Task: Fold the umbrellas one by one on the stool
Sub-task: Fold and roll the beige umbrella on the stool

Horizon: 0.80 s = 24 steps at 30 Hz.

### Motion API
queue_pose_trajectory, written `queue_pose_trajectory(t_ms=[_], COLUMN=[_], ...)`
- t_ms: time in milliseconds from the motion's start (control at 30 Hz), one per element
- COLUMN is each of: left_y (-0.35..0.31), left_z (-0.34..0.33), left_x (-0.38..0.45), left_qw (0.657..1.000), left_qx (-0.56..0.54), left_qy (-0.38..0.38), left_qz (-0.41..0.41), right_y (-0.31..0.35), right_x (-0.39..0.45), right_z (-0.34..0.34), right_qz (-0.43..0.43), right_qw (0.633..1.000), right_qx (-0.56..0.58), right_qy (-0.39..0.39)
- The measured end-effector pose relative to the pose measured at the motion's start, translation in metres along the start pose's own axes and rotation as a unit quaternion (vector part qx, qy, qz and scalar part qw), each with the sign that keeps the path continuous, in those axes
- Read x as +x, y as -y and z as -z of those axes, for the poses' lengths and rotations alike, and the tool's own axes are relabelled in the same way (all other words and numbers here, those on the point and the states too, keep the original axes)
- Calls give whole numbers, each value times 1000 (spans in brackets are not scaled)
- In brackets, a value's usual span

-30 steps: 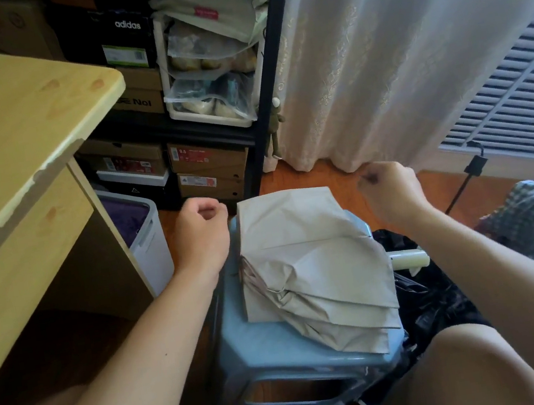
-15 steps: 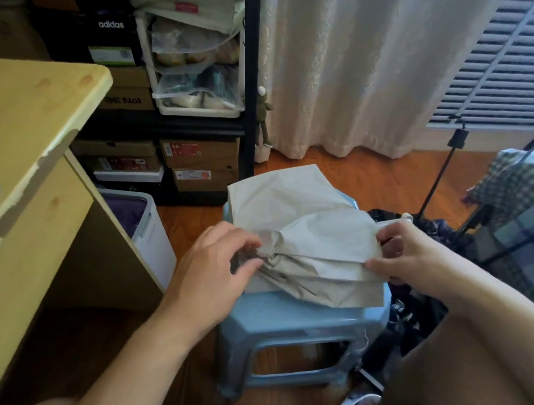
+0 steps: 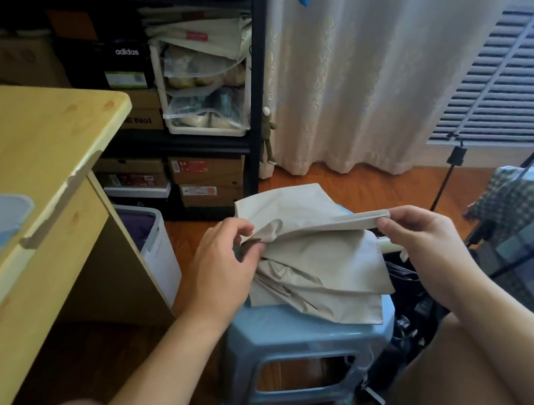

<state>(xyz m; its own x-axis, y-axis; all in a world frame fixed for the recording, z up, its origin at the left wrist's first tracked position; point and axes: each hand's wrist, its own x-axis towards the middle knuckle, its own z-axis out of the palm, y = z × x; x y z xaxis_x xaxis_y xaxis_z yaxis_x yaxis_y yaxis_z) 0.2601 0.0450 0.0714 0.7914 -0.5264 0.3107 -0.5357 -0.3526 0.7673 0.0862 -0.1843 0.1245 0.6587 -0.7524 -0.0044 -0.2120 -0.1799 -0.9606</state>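
The beige umbrella (image 3: 316,264) lies across the top of the blue stool (image 3: 289,341), its canopy in loose overlapping panels, some hanging past the stool's right edge. The left hand (image 3: 224,271) pinches the fabric near the gathered end, fingers and thumb closed on a bunched fold; the right hand (image 3: 426,234) pinches the far tip of one raised panel, stretching it taut between the two. The risk, as I judge it, is that pulling this one flap drags the slack layers beneath, so earlier pleats shift or the overhanging cloth slides off toward the dark clutter (image 3: 406,289) beside the stool. A slipped pinch would let the panel collapse unevenly.
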Motion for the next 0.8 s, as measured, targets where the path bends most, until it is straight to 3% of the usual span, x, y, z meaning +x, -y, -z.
queue_pose_trajectory(t_ms=[233,567,800], left_y=[-6,-11,-27], left_z=[-4,-14,-15], left_x=[6,4,4], left_qw=[996,996,987], left_qx=[-22,-47,-140], left_qy=[-46,-41,-66], left_qz=[68,58,38], right_y=[13,5,3], right_x=[25,32,32], right_z=[0,-8,-10], right_qz=[21,13,13], right_qw=[999,1000,999], right_qx=[-24,25,26], right_qy=[20,5,26])
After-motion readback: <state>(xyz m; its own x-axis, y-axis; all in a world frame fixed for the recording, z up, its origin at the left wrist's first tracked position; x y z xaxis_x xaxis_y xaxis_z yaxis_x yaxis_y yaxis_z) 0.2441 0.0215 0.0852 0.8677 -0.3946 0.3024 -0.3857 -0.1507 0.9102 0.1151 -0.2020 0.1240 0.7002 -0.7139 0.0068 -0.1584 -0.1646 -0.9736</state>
